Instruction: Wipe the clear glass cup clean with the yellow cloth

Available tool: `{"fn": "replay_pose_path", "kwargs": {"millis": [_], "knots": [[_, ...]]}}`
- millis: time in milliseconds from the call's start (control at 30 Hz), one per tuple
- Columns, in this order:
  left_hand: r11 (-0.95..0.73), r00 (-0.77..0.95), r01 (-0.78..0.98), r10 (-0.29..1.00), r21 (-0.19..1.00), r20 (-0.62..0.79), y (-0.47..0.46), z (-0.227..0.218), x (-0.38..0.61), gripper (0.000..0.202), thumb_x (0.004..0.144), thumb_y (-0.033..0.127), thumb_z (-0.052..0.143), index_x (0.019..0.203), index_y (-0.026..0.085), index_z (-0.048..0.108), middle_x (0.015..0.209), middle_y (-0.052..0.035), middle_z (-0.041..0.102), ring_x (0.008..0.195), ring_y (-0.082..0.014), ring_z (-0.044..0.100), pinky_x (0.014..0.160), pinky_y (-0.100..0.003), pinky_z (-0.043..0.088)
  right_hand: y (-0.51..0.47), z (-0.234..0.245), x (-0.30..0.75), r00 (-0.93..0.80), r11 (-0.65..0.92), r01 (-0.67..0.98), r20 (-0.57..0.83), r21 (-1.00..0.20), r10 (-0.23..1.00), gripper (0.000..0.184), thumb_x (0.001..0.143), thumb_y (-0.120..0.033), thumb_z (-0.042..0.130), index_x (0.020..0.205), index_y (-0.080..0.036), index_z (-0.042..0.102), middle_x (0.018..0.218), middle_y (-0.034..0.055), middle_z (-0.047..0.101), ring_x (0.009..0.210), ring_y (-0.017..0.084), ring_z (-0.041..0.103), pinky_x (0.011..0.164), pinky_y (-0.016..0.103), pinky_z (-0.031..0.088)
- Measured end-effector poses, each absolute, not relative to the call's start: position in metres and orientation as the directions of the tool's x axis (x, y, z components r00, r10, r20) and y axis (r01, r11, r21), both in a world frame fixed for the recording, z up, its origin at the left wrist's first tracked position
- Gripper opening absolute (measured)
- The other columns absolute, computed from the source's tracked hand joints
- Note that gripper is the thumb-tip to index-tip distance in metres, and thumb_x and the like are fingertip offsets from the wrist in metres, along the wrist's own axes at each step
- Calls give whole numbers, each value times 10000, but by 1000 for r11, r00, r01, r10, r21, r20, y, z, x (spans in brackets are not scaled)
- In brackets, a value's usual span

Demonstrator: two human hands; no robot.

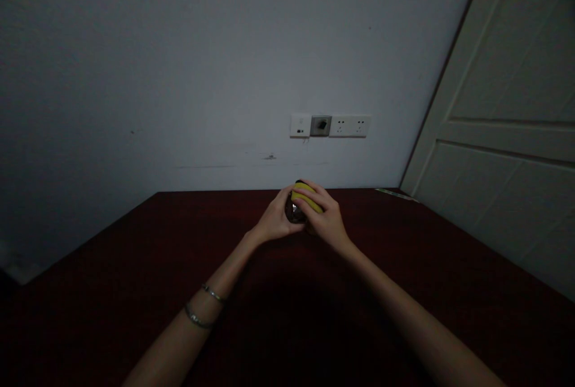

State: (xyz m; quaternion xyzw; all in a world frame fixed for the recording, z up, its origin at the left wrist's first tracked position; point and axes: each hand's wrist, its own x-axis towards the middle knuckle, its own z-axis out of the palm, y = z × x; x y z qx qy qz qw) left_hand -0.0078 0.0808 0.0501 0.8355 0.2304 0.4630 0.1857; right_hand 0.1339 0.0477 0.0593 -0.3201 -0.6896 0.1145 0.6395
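A pale wall (224, 63) is rising beyond your hands, a dark red tabletop (215, 219) is spreading beneath and around them, and a panelled door (507, 105) is standing off to their right. Above and beyond them, a row of sockets (349, 126) is sitting on the wall, its markings too small to read; past them to the right, a flat strip (395, 194) is lying along the far edge, any print illegible. Your left hand (275, 220) is gripping a dark, glossy, rounded object (295, 212), while your right hand (330, 219) is clasping a yellow pad (306, 196) against it, both being held between your palms. Two bracelets (197, 318) are circling your left forearm.
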Motion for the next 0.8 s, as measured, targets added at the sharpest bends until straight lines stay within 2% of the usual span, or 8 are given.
{"fn": "replay_pose_path", "kwargs": {"millis": [67,133,333,400,533,633,700,800], "knots": [[-828,466,234,556,510,688,80,51,-7,745,581,248,743,1234,154,396,1233,-136,492,1135,-274,492,970,-432,393,48,60,133,77,728,289,773,-622,630,222,791,-295,601,995,-271,686,1149,50,619,1075,200,571,970,401,432],[-822,480,248,565,513,672,79,52,-8,740,567,248,751,1216,156,408,1197,-125,517,1099,-266,516,949,-424,411,46,61,133,71,724,316,777,-613,626,219,798,-291,591,994,-261,686,1140,58,622,1070,201,573,967,400,434],[-825,508,222,553,520,661,80,51,-11,581,582,190,719,1104,154,466,1063,-74,566,967,-210,567,860,-353,464,38,60,135,-191,828,419,856,-372,481,246,802,-237,580,1026,-276,672,1288,46,522,1185,220,487,1005,420,398],[-825,505,236,556,514,660,79,52,-11,584,584,189,716,1110,155,465,1069,-74,570,972,-210,569,865,-351,462,39,61,136,-174,827,398,852,-398,494,241,804,-246,577,1023,-281,673,1261,42,546,1156,215,513,991,413,412],[-822,517,249,559,512,648,76,56,-8,737,552,258,757,1205,165,427,1176,-108,548,1073,-253,537,936,-409,419,50,63,138,57,729,290,771,-621,634,209,785,-310,597,951,-242,702,1084,58,657,1049,214,590,958,397,440],[-809,536,232,570,540,623,73,57,-6,800,538,295,772,1238,163,408,1200,-125,542,1092,-264,533,948,-431,409,55,61,139,117,660,201,687,-724,717,218,763,-345,617,916,-222,713,1014,59,689,1021,220,608,948,394,448],[-779,533,232,603,582,594,73,55,-7,799,541,295,773,1237,162,402,1166,-117,564,1045,-252,561,912,-411,437,53,59,138,95,688,221,718,-691,690,214,773,-331,610,933,-230,709,1062,59,671,1049,214,593,960,388,437],[-719,503,227,664,657,553,79,48,-9,746,558,278,763,1207,156,417,1085,-97,599,957,-233,597,832,-367,480,45,56,136,-14,778,298,813,-553,583,208,797,-271,590,977,-254,694,1206,57,593,1108,202,553,978,389,421]]}}
